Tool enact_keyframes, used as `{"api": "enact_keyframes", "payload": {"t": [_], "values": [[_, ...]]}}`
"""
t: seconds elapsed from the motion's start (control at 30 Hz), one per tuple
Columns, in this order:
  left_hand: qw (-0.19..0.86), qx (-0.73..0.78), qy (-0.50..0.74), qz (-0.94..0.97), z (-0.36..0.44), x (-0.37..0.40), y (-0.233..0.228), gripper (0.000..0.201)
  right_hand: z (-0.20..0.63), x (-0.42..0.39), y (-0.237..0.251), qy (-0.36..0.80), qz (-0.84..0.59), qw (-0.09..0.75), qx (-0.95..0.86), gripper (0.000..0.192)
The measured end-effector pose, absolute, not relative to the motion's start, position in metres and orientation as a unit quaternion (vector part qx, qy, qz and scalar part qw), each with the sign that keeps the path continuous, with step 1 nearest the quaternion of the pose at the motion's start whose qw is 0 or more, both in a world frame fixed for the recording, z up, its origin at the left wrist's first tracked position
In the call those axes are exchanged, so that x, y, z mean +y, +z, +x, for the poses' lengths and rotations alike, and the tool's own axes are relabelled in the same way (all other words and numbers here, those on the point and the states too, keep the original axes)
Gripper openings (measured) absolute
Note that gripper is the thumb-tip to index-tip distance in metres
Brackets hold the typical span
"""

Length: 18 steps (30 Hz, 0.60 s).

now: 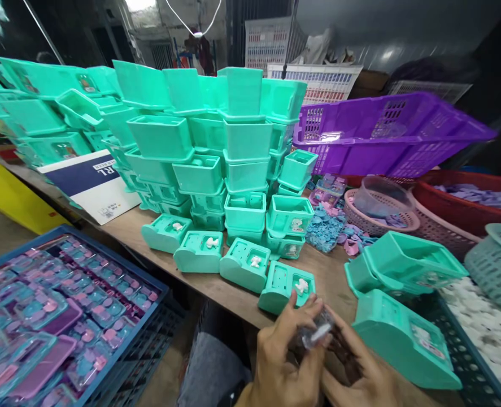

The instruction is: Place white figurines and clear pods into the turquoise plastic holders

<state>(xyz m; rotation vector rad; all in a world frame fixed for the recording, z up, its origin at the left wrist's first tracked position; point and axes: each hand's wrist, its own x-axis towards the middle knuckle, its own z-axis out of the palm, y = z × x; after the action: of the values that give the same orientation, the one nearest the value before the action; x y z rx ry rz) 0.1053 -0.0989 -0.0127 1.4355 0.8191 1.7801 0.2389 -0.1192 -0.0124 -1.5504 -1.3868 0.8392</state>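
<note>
My left hand [286, 350] is closed on a small clear plastic piece [316, 334], which has a whitish streak on it. From the right side my right hand [360, 362] holds the same piece, with its fingers partly hidden. Just beyond my fingertips sits a turquoise plastic box [278, 288] with a white figure [301, 285] on its top. Three similar boxes, each with a small white figure, stand in a slanting row to its left, one of them a turquoise box [244, 263]. To the right of my hands another turquoise box [403, 339] lies with a printed picture on its side.
Tall stacks of turquoise bins [165, 138] fill the back of the table. At left is a blue crate [159, 288] of packed purple-blue sets. On the right stand a purple basket [360, 155], a pink basket [381, 226] and a dark green crate [453, 333] of white figures.
</note>
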Motion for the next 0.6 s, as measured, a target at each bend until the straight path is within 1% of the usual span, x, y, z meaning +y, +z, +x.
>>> {"api": "enact_keyframes", "payload": {"t": [0.07, 0.1, 0.17, 0.3, 0.4, 0.47, 0.53, 0.6], "values": [[0.415, 0.342, 0.660, 0.525, 0.108, -0.103, -0.010, 0.014, 0.243, -0.120, -0.017, 0.330, -0.629, 0.427, -0.559, 0.069], [0.438, 0.352, 0.648, 0.514, 0.108, -0.104, -0.008, 0.010, 0.245, -0.120, -0.018, 0.337, -0.626, 0.427, -0.558, 0.069], [0.464, 0.363, 0.635, 0.500, 0.109, -0.107, -0.005, 0.014, 0.245, -0.119, -0.018, 0.371, -0.612, 0.433, -0.548, 0.070], [0.473, 0.359, 0.637, 0.491, 0.112, -0.108, -0.003, 0.024, 0.239, -0.116, -0.009, 0.454, -0.578, 0.450, -0.508, 0.073], [0.507, 0.362, 0.628, 0.466, 0.114, -0.105, -0.005, 0.036, 0.242, -0.111, -0.002, 0.467, -0.578, 0.452, -0.494, 0.067], [0.522, 0.374, 0.625, 0.444, 0.113, -0.103, -0.007, 0.038, 0.249, -0.106, 0.001, 0.473, -0.569, 0.438, -0.511, 0.061], [0.494, 0.382, 0.639, 0.449, 0.109, -0.102, -0.009, 0.036, 0.256, -0.102, 0.001, 0.486, -0.551, 0.430, -0.524, 0.056], [0.450, 0.386, 0.655, 0.468, 0.105, -0.102, -0.009, 0.034, 0.261, -0.100, -0.002, 0.502, -0.537, 0.442, -0.514, 0.051]]}}
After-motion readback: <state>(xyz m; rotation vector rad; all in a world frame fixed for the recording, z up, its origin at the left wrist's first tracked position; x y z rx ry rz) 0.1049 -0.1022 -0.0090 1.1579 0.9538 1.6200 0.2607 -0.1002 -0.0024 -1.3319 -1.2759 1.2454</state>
